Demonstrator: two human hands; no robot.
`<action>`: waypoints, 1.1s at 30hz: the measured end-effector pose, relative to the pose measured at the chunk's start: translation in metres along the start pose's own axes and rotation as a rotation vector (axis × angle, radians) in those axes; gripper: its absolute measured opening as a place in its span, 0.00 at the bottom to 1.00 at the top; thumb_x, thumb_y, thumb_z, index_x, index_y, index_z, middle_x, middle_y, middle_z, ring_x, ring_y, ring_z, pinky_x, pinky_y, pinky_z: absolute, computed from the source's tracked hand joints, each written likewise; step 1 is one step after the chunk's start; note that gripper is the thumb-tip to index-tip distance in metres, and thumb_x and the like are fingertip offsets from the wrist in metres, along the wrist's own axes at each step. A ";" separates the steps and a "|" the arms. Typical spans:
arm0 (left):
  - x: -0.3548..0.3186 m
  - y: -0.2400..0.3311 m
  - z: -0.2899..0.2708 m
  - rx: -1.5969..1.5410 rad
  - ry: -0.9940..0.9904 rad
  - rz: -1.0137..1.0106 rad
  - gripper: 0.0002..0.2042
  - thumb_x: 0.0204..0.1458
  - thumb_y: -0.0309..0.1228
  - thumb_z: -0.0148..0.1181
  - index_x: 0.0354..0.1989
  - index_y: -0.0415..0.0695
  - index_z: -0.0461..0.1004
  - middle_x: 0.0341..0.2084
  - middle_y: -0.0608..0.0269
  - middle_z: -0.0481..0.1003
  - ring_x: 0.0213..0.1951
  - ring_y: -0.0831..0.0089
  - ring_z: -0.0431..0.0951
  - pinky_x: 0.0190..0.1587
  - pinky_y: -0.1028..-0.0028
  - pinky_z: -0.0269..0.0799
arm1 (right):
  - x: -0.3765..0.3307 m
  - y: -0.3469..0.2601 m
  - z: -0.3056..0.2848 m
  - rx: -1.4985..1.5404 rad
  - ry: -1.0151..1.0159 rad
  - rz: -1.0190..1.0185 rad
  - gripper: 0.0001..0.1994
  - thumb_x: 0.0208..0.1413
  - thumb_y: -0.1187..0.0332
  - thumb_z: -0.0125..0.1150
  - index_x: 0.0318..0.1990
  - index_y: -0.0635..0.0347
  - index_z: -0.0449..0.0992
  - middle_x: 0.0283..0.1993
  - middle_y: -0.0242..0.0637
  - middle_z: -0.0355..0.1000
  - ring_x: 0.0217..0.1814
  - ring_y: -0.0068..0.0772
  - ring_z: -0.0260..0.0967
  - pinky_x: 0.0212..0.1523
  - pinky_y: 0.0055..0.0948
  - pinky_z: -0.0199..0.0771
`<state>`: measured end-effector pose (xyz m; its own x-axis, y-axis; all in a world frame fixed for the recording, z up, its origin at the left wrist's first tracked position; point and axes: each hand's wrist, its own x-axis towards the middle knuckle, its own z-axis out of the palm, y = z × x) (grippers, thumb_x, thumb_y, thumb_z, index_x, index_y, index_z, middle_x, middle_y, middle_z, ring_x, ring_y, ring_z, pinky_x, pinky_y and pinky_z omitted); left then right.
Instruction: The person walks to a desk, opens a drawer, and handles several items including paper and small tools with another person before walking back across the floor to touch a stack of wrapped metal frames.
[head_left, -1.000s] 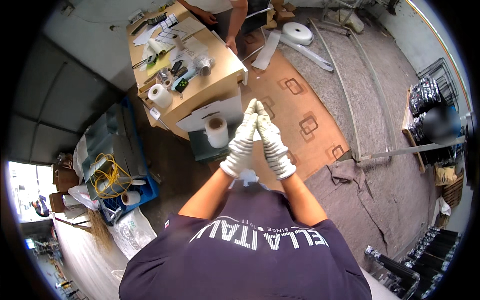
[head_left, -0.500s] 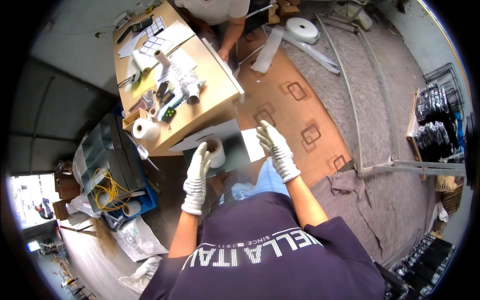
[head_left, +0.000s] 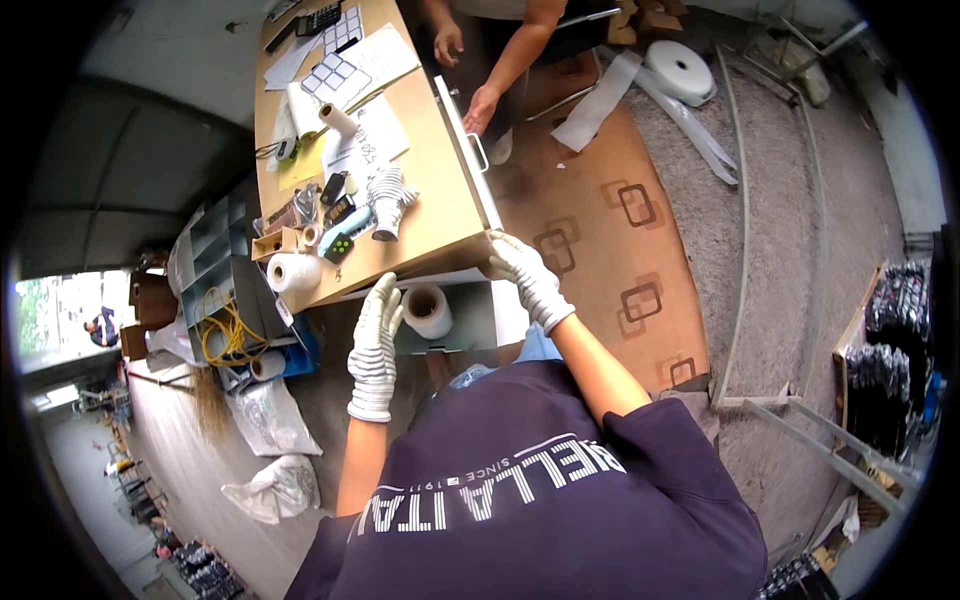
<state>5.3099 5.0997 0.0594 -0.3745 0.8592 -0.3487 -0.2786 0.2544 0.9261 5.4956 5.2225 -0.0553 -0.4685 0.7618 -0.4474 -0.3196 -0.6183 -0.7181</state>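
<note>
Both my hands wear pale, ribbed work gloves and hold nothing. My left hand is upright with its fingers stretched out, near the desk's front edge and left of a white roll. That roll stands on end, its brown cardboard core showing, on a grey-green surface just below the desk's edge. My right hand has extended fingers, with their tips at the near right corner of the wooden desk; whether they touch it I cannot tell.
On the desk lie a striped glove, a cardboard tube, another white roll and papers. Beyond its right side, a co-worker's hand rests near a drawer handle. Brown patterned sheeting covers the floor at right. Yellow cord hangs at left.
My right hand has come up to the desk corner, and my left stays raised beside the roll. The view has shifted. The co-worker's second hand now shows.
</note>
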 end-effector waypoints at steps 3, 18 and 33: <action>0.006 0.007 0.017 0.033 0.046 -0.006 0.26 0.56 0.44 0.41 0.57 0.39 0.57 0.57 0.57 0.58 0.59 0.63 0.56 0.60 0.64 0.49 | 0.018 -0.008 -0.009 0.016 0.027 0.077 0.22 0.50 0.57 0.57 0.51 0.57 0.68 0.43 0.28 0.67 0.42 0.22 0.64 0.42 0.21 0.66; -0.006 -0.010 0.065 -0.060 0.300 -0.099 0.23 0.56 0.41 0.43 0.57 0.40 0.58 0.57 0.59 0.59 0.59 0.64 0.57 0.60 0.67 0.50 | 0.058 -0.029 -0.033 0.009 -0.008 0.201 0.24 0.49 0.58 0.59 0.50 0.61 0.65 0.42 0.31 0.67 0.41 0.23 0.64 0.42 0.20 0.64; 0.036 -0.021 0.055 -0.183 0.334 0.081 0.24 0.58 0.41 0.38 0.57 0.37 0.56 0.58 0.57 0.56 0.60 0.62 0.53 0.62 0.65 0.47 | 0.055 -0.063 -0.026 -0.043 0.150 -0.140 0.19 0.54 0.60 0.53 0.50 0.61 0.67 0.45 0.34 0.67 0.47 0.26 0.64 0.50 0.25 0.62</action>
<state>5.3514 5.1497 0.0351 -0.6610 0.6734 -0.3311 -0.3781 0.0822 0.9221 5.5112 5.3079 -0.0487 -0.2928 0.8620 -0.4138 -0.3364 -0.4980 -0.7993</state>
